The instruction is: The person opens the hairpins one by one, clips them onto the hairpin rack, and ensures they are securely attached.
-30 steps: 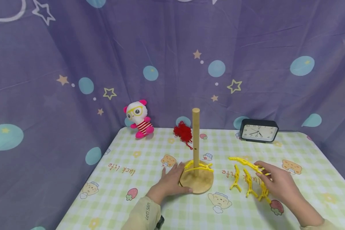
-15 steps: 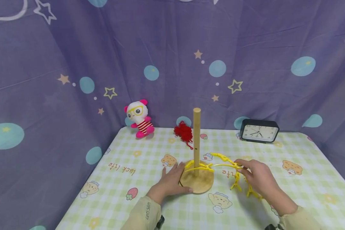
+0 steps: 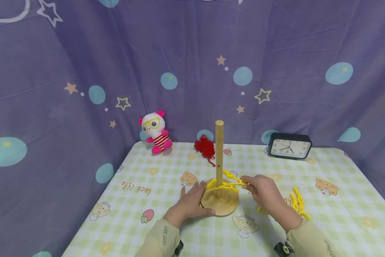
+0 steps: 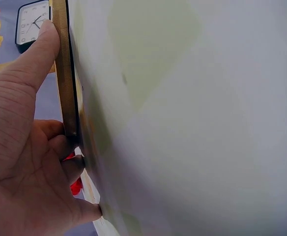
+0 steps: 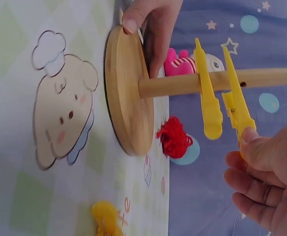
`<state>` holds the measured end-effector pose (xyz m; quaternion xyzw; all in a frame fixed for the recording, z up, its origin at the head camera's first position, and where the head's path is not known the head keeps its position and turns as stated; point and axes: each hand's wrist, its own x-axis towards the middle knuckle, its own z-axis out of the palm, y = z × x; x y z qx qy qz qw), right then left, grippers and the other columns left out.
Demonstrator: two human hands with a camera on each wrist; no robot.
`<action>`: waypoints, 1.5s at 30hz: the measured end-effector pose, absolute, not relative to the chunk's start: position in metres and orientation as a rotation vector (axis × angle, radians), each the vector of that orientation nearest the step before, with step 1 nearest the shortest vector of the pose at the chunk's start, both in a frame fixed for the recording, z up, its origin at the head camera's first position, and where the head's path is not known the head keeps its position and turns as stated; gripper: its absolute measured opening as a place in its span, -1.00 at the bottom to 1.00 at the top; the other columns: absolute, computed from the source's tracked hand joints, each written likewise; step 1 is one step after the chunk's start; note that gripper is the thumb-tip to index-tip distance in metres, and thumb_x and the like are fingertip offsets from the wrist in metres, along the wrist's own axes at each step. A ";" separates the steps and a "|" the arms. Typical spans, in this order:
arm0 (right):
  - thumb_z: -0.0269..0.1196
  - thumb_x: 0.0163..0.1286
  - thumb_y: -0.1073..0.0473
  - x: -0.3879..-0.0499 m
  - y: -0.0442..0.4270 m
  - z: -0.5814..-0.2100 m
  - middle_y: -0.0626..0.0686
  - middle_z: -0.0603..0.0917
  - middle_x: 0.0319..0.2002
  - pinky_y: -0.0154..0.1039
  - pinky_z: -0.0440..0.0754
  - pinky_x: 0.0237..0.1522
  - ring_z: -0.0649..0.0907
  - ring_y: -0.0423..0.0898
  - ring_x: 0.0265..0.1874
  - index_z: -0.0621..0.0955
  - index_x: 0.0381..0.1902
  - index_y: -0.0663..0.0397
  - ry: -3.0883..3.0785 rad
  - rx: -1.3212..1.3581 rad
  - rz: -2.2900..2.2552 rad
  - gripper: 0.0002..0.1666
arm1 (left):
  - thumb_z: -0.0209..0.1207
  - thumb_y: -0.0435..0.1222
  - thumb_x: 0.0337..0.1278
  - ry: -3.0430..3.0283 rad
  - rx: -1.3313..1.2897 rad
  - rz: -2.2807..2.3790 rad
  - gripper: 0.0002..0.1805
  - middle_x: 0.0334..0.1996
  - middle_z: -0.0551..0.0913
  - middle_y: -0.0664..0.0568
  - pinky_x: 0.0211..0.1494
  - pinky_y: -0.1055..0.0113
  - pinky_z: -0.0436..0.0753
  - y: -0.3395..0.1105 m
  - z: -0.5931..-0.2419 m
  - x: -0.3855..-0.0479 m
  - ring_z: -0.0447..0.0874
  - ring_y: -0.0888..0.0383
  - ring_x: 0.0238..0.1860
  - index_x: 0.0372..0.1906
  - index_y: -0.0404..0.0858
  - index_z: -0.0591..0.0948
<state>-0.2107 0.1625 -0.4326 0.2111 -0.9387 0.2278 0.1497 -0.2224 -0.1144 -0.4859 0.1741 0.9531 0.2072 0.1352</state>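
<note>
Left hand (image 3: pixel 190 204) at the left edge of a round wooden base (image 3: pixel 223 206), thumb on its near side, fingers curved against the rim. Base lies flat on the tabletop (image 3: pixel 340 228), a wooden post (image 3: pixel 219 153) rising upright from it, a small dark hole in its side

Right hand (image 3: pixel 265 192) at the right of the post, thumb and fingers pinching the end of a held yellow piece (image 5: pixel 238 101). Piece reaches across the post; whether it touches the wood, cannot tell. Hands well apart, with the post between them

Second yellow piece (image 5: pixel 210 103) at the post, lower than the held one and above the base, with strips on the near and far sides of the post

Loose yellow pieces (image 3: pixel 298 203) lie right of the right forearm; a further yellow bit (image 3: pixel 259 209) shows below the right hand, mostly hidden

Tangle of red yarn (image 3: pixel 205 147) behind the post, to the left. Plush panda (image 3: pixel 155 128) with striped body at the back left corner. Black-framed clock (image 3: pixel 290 146) at back right. Purple curtain (image 3: pixel 192 71) behind, printed with stars and blue spots
</note>
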 end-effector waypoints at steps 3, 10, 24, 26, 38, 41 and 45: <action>0.43 0.14 0.32 -0.213 0.154 -0.433 -0.02 0.73 -0.40 -0.14 0.64 -0.39 0.65 -0.08 -0.47 0.74 -0.09 0.05 -2.646 0.649 0.617 -0.67 | 0.29 0.34 -0.12 2.758 0.511 0.606 0.19 0.54 0.05 0.03 0.45 -0.25 -0.27 -0.115 -0.484 -0.222 -0.09 -0.03 0.53 0.56 -0.09 0.04; 0.46 0.07 0.36 -0.218 0.140 -0.433 0.01 0.75 -0.34 -0.09 0.67 -0.26 0.70 -0.03 -0.35 0.74 -0.15 0.06 -2.628 0.690 0.569 -0.66 | 0.28 0.34 -0.13 2.764 0.506 0.609 0.20 0.53 0.06 0.03 0.45 -0.25 -0.27 -0.116 -0.484 -0.222 -0.09 -0.03 0.53 0.56 -0.10 0.05; 0.45 0.12 0.33 -0.217 0.145 -0.443 0.10 0.68 0.06 0.05 0.59 0.07 0.65 0.09 0.04 0.64 0.11 0.11 -2.608 0.821 0.681 -0.47 | 0.28 0.35 -0.14 2.773 0.498 0.581 0.21 0.53 0.06 0.04 0.46 -0.24 -0.26 -0.114 -0.487 -0.224 -0.09 -0.01 0.53 0.55 -0.14 0.07; 0.46 0.14 0.25 -0.215 0.148 -0.444 0.13 0.64 0.13 0.07 0.57 0.09 0.63 0.12 0.07 0.59 0.18 0.12 -2.620 0.812 0.701 -0.39 | 0.28 0.35 -0.14 2.774 0.497 0.582 0.21 0.53 0.05 0.03 0.46 -0.24 -0.26 -0.114 -0.486 -0.223 -0.09 -0.01 0.53 0.55 -0.14 0.07; 0.37 0.27 0.04 -0.194 0.197 -0.447 0.17 0.59 0.18 0.18 0.51 0.12 0.57 0.20 0.14 0.58 0.19 0.15 -2.764 0.585 0.784 -0.43 | 0.28 0.35 -0.14 2.754 0.481 0.588 0.21 0.54 0.03 0.05 0.46 -0.23 -0.29 -0.113 -0.486 -0.223 -0.12 0.00 0.54 0.56 -0.13 0.05; 0.37 0.27 0.06 -0.190 0.214 -0.449 0.19 0.60 0.17 0.21 0.50 0.10 0.57 0.23 0.13 0.61 0.16 0.15 -2.795 0.530 0.788 -0.47 | 0.28 0.35 -0.13 2.754 0.486 0.589 0.22 0.54 0.03 0.03 0.46 -0.24 -0.28 -0.113 -0.486 -0.223 -0.11 -0.01 0.54 0.56 -0.15 0.05; 0.35 0.29 0.09 -0.184 0.235 -0.452 0.20 0.60 0.16 0.26 0.49 0.06 0.55 0.27 0.13 0.62 0.14 0.12 -2.852 0.442 0.787 -0.52 | 0.29 0.35 -0.15 2.752 0.478 0.599 0.22 0.54 0.04 0.03 0.46 -0.23 -0.29 -0.113 -0.487 -0.223 -0.11 -0.01 0.54 0.55 -0.15 0.06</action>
